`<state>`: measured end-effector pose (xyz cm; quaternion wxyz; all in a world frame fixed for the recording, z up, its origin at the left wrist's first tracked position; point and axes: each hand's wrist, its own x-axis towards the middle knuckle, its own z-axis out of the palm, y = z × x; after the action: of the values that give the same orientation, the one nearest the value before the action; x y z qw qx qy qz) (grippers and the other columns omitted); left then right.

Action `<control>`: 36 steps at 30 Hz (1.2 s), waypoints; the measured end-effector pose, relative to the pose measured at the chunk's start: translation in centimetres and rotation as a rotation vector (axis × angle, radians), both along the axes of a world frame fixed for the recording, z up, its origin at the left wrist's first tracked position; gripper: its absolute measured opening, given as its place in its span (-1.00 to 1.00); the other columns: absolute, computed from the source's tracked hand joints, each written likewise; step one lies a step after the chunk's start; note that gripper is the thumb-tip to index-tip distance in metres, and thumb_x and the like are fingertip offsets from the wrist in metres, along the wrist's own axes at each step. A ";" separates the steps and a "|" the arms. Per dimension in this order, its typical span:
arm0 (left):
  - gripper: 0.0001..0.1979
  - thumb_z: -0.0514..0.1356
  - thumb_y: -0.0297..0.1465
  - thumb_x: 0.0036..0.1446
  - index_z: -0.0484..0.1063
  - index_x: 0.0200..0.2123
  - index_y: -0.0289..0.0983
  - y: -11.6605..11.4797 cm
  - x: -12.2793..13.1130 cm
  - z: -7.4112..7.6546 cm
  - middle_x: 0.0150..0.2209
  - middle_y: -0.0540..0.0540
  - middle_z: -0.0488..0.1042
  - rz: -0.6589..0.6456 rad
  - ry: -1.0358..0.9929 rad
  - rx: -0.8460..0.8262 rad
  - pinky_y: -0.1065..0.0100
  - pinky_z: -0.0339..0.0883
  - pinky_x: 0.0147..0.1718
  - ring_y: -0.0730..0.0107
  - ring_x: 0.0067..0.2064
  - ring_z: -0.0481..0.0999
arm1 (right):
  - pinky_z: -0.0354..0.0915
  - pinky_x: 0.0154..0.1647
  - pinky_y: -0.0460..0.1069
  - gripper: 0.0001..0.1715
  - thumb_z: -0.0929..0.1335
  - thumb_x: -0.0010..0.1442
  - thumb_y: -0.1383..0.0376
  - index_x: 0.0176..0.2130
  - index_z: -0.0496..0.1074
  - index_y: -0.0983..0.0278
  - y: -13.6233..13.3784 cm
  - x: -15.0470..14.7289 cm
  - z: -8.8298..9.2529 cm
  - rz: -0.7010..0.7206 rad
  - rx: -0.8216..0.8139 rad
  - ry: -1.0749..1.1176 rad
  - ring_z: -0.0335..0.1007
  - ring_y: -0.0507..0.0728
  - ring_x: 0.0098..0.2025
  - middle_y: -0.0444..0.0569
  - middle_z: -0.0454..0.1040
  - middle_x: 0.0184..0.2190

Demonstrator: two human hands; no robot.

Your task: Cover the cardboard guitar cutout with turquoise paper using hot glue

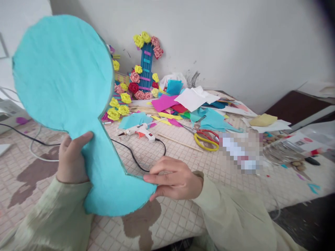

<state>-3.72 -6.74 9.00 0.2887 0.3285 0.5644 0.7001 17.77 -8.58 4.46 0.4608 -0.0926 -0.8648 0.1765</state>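
A flat turquoise paper-covered cutout [65, 73], with a large round top, a narrow neck and a flared base, is held up over the table, its broad face toward me. My left hand [73, 160] grips its neck from the left, thumb lying on the front and the other fingers hidden behind. At the base's right corner, my right hand [175, 177] pinches the edge between thumb and fingers. Just beyond the cutout, a white glue gun [140, 131] with an orange trigger lies on the table.
Scissors [206, 139] with red and yellow handles lie right of the glue gun, near a thin wooden stick [180, 143]. Behind are coloured paper sheets [193, 99] and a blue panel [146, 66] edged with paper roses. A black cord [131, 153] crosses the patterned tablecloth [180, 219].
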 end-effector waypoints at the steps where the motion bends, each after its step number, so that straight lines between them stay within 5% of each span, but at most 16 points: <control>1: -0.89 0.18 -0.40 -0.31 0.37 -0.56 -0.20 0.0 0.0 0.0 -0.46 0.09 0.41 0.005 -0.023 0.028 0.33 0.30 -0.37 0.33 -0.38 0.37 | 0.33 -0.28 -0.06 -0.69 0.34 0.10 0.20 -0.20 0.41 0.37 -0.1 0.0 0.1 0.005 -0.017 0.033 0.35 0.02 -0.31 0.03 0.44 -0.36; 5: -0.87 0.19 -0.43 -0.38 0.35 -0.59 -0.19 -0.1 0.1 0.1 -0.51 0.10 0.36 0.025 -0.079 0.126 0.35 0.24 -0.36 0.38 -0.42 0.30 | 0.36 -0.29 -0.05 -0.64 0.30 0.13 0.16 -0.17 0.40 0.38 -0.6 0.2 0.8 0.039 -0.250 0.027 0.36 0.04 -0.30 0.07 0.44 -0.31; 10: -0.85 0.21 -0.45 -0.43 0.28 -0.67 -0.19 -0.3 0.5 0.1 -0.58 0.10 0.27 0.080 0.029 0.182 0.35 0.20 -0.35 0.38 -0.43 0.26 | 0.33 -0.41 -0.09 -0.75 0.27 0.16 0.23 -0.30 0.44 0.35 -0.7 -0.1 0.8 -0.086 -0.535 -0.045 0.35 0.01 -0.44 -0.03 0.45 -0.46; 20: -0.82 0.26 -0.46 -0.41 0.28 -0.65 -0.23 0.1 -0.8 -1.3 -0.56 0.09 0.30 0.081 0.108 0.245 0.36 0.14 -0.39 0.42 -0.48 0.21 | 0.29 -0.47 -0.12 -0.85 0.31 0.08 0.33 -0.43 0.44 0.35 -0.6 -0.7 -0.5 -0.191 -0.453 -0.035 0.32 0.00 -0.49 -0.07 0.42 -0.54; 36: -0.83 0.31 -0.45 -0.38 0.38 -0.59 -0.30 0.1 -0.9 -2.3 -0.54 0.07 0.40 0.047 0.111 0.250 0.42 0.18 -0.41 0.46 -0.45 0.32 | 0.18 -0.49 -0.12 -0.81 0.30 0.10 0.33 -0.51 0.41 0.34 -0.7 -0.8 -0.2 -0.161 -0.587 -0.095 0.22 -0.03 -0.52 -0.11 0.37 -0.58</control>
<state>-4.58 -6.60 6.75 0.1972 0.3870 0.4955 0.7522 16.97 -9.32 4.27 0.3858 -0.2983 -0.7874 0.3771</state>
